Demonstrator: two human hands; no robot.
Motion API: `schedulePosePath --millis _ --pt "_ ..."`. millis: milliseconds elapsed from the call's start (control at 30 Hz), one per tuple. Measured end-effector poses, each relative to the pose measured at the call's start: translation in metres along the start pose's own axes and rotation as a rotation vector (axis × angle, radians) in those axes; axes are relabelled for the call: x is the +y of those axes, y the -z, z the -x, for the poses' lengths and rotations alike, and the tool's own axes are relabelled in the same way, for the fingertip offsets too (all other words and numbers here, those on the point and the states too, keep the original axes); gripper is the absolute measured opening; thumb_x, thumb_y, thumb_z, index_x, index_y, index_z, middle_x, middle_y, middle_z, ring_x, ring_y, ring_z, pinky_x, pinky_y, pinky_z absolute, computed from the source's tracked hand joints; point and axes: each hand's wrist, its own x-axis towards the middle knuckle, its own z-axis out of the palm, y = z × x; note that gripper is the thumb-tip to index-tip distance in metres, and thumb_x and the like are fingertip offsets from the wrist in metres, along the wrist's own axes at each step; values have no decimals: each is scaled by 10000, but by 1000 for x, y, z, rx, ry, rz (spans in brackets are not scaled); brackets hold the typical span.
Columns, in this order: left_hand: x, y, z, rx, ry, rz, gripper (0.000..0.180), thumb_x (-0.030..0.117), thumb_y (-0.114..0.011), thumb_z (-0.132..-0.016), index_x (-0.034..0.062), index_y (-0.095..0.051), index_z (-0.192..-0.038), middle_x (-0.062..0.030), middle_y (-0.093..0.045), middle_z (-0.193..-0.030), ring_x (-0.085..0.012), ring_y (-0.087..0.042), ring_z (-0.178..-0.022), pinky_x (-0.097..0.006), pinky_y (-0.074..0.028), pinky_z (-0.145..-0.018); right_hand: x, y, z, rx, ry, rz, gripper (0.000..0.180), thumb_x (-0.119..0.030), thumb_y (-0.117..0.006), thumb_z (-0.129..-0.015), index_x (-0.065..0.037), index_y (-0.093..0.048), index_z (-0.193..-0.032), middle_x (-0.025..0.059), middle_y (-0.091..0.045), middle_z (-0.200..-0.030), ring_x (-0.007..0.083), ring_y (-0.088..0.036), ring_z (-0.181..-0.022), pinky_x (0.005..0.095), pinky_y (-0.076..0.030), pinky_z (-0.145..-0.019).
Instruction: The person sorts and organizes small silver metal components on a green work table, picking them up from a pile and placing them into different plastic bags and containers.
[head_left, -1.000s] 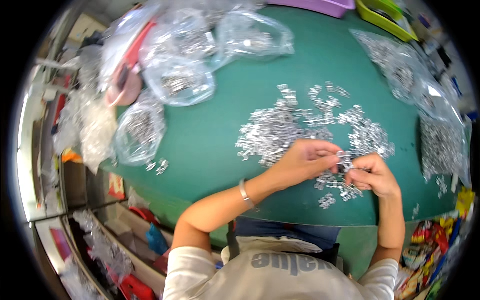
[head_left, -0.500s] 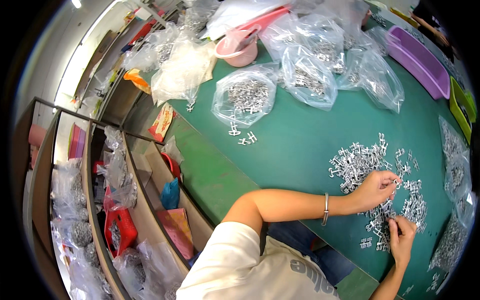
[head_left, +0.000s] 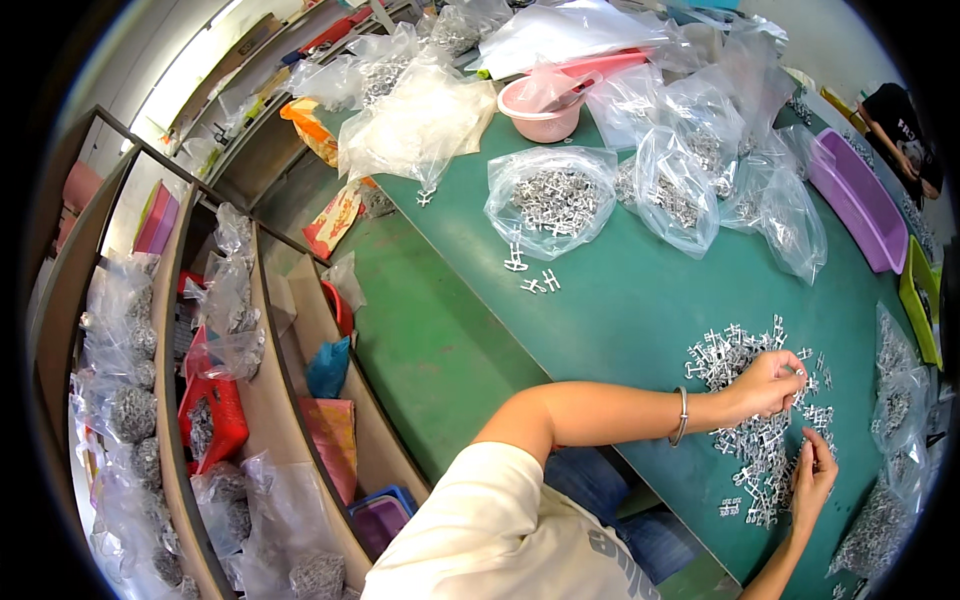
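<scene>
A loose pile of small silver H-shaped metal pieces (head_left: 755,450) lies on the green table (head_left: 600,320). Over the pile's upper right part, my left hand (head_left: 762,386), with a bangle (head_left: 683,415) on its wrist, is closed in a pinch on a small metal piece (head_left: 799,373). My right hand (head_left: 815,482) is at the right side of the pile, lower down. Its thumb and forefinger come close together, and what they hold, if anything, is too small to make out. A small cluster of pieces (head_left: 730,507) sits apart at the pile's lower left.
An open clear bag of metal pieces (head_left: 556,200) stands farther back, with stray pieces (head_left: 540,284) before it. Behind are more filled bags (head_left: 675,195) and a pink basket (head_left: 545,118). A purple bin (head_left: 860,205) lines the right edge; shelves (head_left: 290,400) stand left.
The view has shifted, so the scene sits differently in the picture. My right hand has drawn slightly away from the pile and from my left hand, which keeps its pinch.
</scene>
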Motion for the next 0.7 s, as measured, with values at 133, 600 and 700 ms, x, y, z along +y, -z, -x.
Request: schedulePosePath --millis 133,600,700 --pt "2 6 -2 21 -28 16 196 194 -511 -899 28 -480 -998 -41 -519 -614 -28 -344 -408 -198 -247 -344 7 -16 2 62 448 272 262 -64 -569 -832 59 -581 -1062 95 -640 -766 154 -551 -622 305 -442 -571" --pt "40 38 2 31 6 -138 202 170 -486 -924 -7 -544 -1002 -20 -524 -708 -9 -330 -472 -153 -228 -390 -48 -4 15 60 184 613 124 -107 -650 -761 -34 -643 -861 150 -560 -598 281 -543 -521 356 -416 -504" --pt "35 36 1 9 2 -219 208 164 -484 -925 -10 -542 -1024 -12 -525 -727 -8 -330 -474 -153 -224 -391 -50 -13 13 82 234 429 206 -119 -666 -762 -52 -645 -955 139 -617 -694 249 -586 -572 332 -455 -544"
